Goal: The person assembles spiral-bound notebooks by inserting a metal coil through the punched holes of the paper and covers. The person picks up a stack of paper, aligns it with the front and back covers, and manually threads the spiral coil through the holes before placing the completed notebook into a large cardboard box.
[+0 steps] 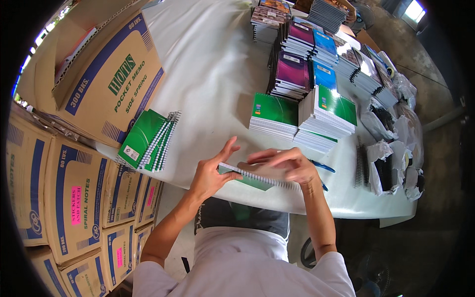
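Just over the table's near edge, a small spiral notebook (pixel 255 183) with a green cover is tilted on its coil-bound edge. My left hand (pixel 213 171) is closed on its left end, thumb on the near side. Above the coil hovers my right hand (pixel 289 166), its fingers stretched out, apart and slightly blurred; whether they touch the notebook is hard to see. Beside the right wrist lie two blue handles (pixel 322 166), perhaps of one tool, partly hidden by the hand. On the left rests a fanned pile of green spiral notebooks (pixel 146 136).
Green notebooks (pixel 274 110) without visible coils stand stacked ahead, with purple notebooks (pixel 292 69) and blue notebooks (pixel 324 75) behind. Loose black coils (pixel 361 163) and plastic-wrapped bundles (pixel 388 166) lie at right. An open carton (pixel 116 79) and stacked cartons (pixel 74 198) fill the left.
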Available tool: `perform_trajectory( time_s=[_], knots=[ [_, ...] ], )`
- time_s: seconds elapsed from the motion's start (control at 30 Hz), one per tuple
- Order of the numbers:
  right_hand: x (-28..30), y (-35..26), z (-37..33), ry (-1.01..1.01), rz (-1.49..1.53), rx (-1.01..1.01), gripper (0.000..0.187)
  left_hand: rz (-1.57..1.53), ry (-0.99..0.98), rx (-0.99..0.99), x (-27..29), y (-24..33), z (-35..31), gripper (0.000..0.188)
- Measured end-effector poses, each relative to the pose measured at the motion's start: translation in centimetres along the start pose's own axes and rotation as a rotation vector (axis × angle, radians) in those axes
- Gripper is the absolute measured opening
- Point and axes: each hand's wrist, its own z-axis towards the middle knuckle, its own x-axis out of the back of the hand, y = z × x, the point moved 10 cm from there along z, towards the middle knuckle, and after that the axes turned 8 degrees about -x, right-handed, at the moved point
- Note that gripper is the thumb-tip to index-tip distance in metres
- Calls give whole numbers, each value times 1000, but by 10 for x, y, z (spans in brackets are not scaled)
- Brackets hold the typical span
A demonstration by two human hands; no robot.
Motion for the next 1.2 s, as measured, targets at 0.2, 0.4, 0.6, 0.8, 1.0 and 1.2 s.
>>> perform_trajectory(
  time_s=[0.2, 0.4, 0.6, 0.8, 1.0, 1.2],
  knots=[
    [-7, 5, 10, 52, 62, -24, 47, -73, 35, 38, 3, -11, -7, 108],
    [-12, 2, 20, 26, 118, 26, 49, -281, 103, 101, 5, -13, -12, 116],
    [-9, 7, 30, 90, -107, -96, 45, -415, 117, 117, 5, -26, -17, 117],
    [-21, 18, 40, 110, -436, -263, 41, -319, 50, 101, 2, -23, -17, 115],
    [-18, 9, 36, 141, -375, -196, 38, -513, 64, 144, -2, -24, -21, 103],
    [14, -12, 2, 369, -916, -160, 39, -272, -97, 77, -5, -12, -13, 52]
  ],
)
